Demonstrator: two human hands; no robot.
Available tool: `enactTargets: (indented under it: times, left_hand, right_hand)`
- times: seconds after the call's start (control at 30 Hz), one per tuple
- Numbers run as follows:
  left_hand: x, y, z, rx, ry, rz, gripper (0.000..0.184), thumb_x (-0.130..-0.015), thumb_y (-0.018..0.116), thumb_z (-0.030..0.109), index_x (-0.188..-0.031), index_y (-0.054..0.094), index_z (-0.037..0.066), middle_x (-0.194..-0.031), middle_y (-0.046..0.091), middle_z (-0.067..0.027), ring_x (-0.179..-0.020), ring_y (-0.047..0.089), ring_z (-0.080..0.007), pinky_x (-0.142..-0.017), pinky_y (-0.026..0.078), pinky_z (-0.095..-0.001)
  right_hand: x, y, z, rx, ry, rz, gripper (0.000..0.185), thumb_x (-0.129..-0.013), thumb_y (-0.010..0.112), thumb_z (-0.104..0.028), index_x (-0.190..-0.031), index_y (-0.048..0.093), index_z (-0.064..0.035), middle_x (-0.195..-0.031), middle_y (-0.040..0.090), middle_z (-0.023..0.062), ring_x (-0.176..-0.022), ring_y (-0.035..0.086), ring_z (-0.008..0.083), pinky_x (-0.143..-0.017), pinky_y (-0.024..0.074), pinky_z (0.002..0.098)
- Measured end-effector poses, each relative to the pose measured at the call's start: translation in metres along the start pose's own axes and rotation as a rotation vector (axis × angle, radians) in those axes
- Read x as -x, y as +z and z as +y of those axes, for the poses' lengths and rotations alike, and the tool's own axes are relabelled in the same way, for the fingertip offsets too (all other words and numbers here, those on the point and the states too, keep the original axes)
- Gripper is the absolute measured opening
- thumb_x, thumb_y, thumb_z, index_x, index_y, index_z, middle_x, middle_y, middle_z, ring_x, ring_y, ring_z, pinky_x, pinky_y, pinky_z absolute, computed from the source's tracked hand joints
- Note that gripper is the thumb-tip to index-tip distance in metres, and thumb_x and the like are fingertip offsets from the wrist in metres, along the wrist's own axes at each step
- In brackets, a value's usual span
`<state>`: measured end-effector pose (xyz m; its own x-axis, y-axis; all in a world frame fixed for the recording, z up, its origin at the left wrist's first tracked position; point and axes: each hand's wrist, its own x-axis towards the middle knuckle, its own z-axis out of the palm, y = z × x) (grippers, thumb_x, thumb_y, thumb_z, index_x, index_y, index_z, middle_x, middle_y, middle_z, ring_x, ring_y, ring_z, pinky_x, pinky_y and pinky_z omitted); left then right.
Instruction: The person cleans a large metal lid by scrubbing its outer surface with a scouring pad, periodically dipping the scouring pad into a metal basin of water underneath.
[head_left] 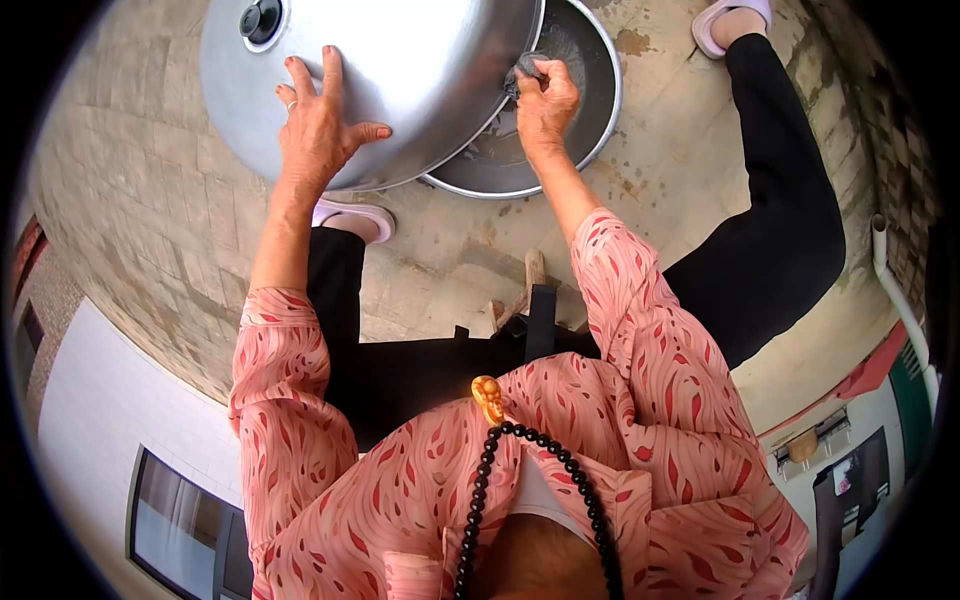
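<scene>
I observe the left hand spread on the metal lid, which overlaps the left edge of the basin; the right hand pinches a grey scouring pad at the lid's rim.

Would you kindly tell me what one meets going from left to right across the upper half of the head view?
Black knob, left hand, right hand with gray scrubbing pad, lilac slipper at the top right, white pipe.

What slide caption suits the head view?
Left hand on a metal lid, right hand holding a grey scrubber at its edge.
</scene>
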<state>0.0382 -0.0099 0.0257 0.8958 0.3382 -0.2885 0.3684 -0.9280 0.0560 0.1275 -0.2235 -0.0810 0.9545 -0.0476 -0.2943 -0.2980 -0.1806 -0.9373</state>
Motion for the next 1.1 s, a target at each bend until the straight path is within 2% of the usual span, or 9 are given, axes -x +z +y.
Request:
enactTargets:
  times: [0.17,0.37,0.43,0.5,0.63,0.67,0.8,0.97,1.1]
  left_hand:
    - [-0.002,0.004,0.000,0.012,0.006,0.012,0.119,-0.050,0.085,0.053,-0.148,0.027,0.017,-0.145,0.020,-0.0367,-0.121,0.037,-0.0637,-0.074,0.055,-0.0599]
    - [-0.006,0.001,-0.001,-0.019,0.014,0.022,0.119,-0.051,0.085,0.052,-0.148,0.026,0.018,-0.146,0.020,-0.0365,-0.121,0.037,-0.0634,-0.073,0.056,-0.0583]
    - [-0.002,0.005,-0.001,-0.023,0.002,0.024,0.117,-0.052,0.085,0.052,-0.148,0.027,0.018,-0.146,0.020,-0.0363,-0.121,0.038,-0.0629,-0.072,0.055,-0.0586]
    - [-0.001,0.006,-0.002,0.018,0.002,0.017,0.117,-0.053,0.085,0.052,-0.148,0.027,0.018,-0.146,0.019,-0.0360,-0.122,0.037,-0.0628,-0.072,0.055,-0.0598]
    - [-0.002,-0.001,0.002,-0.013,0.004,-0.004,0.117,-0.053,0.086,0.052,-0.148,0.027,0.018,-0.146,0.020,-0.0367,-0.123,0.036,-0.0629,-0.072,0.055,-0.0603]
    - [0.000,-0.002,0.003,-0.008,0.003,-0.010,0.117,-0.053,0.086,0.052,-0.148,0.027,0.018,-0.145,0.020,-0.0368,-0.123,0.035,-0.0629,-0.072,0.055,-0.0600]
    - [-0.002,0.001,0.002,0.013,-0.006,-0.002,0.117,-0.053,0.085,0.052,-0.148,0.026,0.017,-0.145,0.020,-0.0370,-0.123,0.034,-0.0634,-0.072,0.055,-0.0590]
    - [-0.003,0.001,0.004,0.013,0.001,0.002,0.118,-0.052,0.085,0.052,-0.148,0.026,0.016,-0.145,0.020,-0.0379,-0.123,0.034,-0.0646,-0.073,0.055,-0.0589]
    - [0.000,0.003,0.002,0.006,0.010,-0.006,0.120,-0.051,0.086,0.052,-0.148,0.025,0.016,-0.144,0.021,-0.0387,-0.122,0.035,-0.0648,-0.073,0.055,-0.0588]
  right_hand:
    - [0.039,0.015,-0.038,0.041,-0.312,-0.119,0.016,-0.073,0.071,0.003,-0.085,0.062,-0.0026,-0.086,0.060,0.0097,-0.077,0.062,0.0227,-0.070,0.0504,0.0338]
    - [0.001,0.002,0.020,0.052,-0.024,0.010,0.014,-0.074,0.070,0.004,-0.084,0.061,-0.0003,-0.086,0.060,0.0096,-0.071,0.061,0.0214,-0.066,0.0506,0.0332]
    - [0.019,0.007,-0.025,-0.082,0.018,-0.041,0.015,-0.073,0.071,0.002,-0.084,0.062,-0.0013,-0.084,0.060,0.0101,-0.072,0.061,0.0232,-0.067,0.0500,0.0350]
    - [0.038,0.016,-0.047,0.061,-0.328,-0.110,0.016,-0.072,0.071,0.003,-0.084,0.062,-0.0020,-0.085,0.059,0.0102,-0.075,0.061,0.0229,-0.067,0.0496,0.0348]
    - [0.016,0.020,-0.022,-0.178,-0.256,-0.067,0.014,-0.072,0.071,0.002,-0.083,0.063,-0.0017,-0.084,0.060,0.0106,-0.075,0.062,0.0236,-0.068,0.0495,0.0358]
    - [-0.001,0.013,-0.030,-0.004,-0.232,-0.026,0.013,-0.073,0.069,0.002,-0.084,0.063,-0.0010,-0.084,0.061,0.0112,-0.075,0.062,0.0244,-0.068,0.0494,0.0365]
    - [-0.053,0.016,-0.042,0.189,-0.487,-0.005,0.013,-0.070,0.065,0.000,-0.083,0.064,-0.0016,-0.081,0.063,0.0162,-0.075,0.062,0.0336,-0.070,0.0491,0.0408]
    - [0.033,0.011,-0.043,0.128,-0.540,-0.152,0.024,-0.066,0.060,0.013,-0.084,0.062,-0.0029,-0.081,0.055,0.0107,-0.075,0.060,0.0290,-0.068,0.0504,0.0383]
    - [-0.036,0.023,-0.059,0.075,-0.670,-0.034,0.019,-0.068,0.060,0.010,-0.082,0.062,-0.0027,-0.081,0.057,0.0121,-0.078,0.061,0.0300,-0.066,0.0497,0.0385]
